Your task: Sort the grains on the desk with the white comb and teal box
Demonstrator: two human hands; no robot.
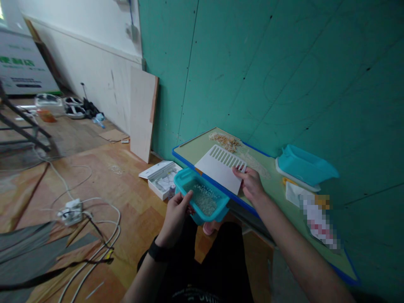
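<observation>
**Q.** What are the left fingers (187, 197) doing?

**A.** They are closed on the near-left corner of a teal rectangular plastic tray (221, 211). The thumb lies over the rim and the other fingers are hidden beneath. The left hand (175, 216) holds the tray roughly level, just off the near edge of the surface and above the lap. A shallow layer of small white grains (205, 203) lies inside.

**Q.** And the right fingers (240, 170)?

**A.** They are pinched narrowly on the right edge of a white slotted plastic card (217, 168). The right hand (251, 185) holds the card on the green, blue-edged surface (195, 149), with its plain edge just beside the tray's far rim. Whether card and tray touch cannot be told.

**Q.** How would these two things handle?

**A.** The tray is probably light, stiff and smooth-walled. Its loose load would shift and spill at any tilt, so a level grip on a corner or a long wall suits it. The card looks thin, stiff and very light, and is best taken on its solid part, clear of the slots.

**Q.** What lies farther out?

**A.** A heap of tan grains (226, 142) lies at the far corner of the surface. A second teal plastic tub (304, 165) sits to the right, by the wall. On the wooden floor is an open white cardboard box (160, 179), with a white power strip (71, 210) well apart to the left.
</observation>
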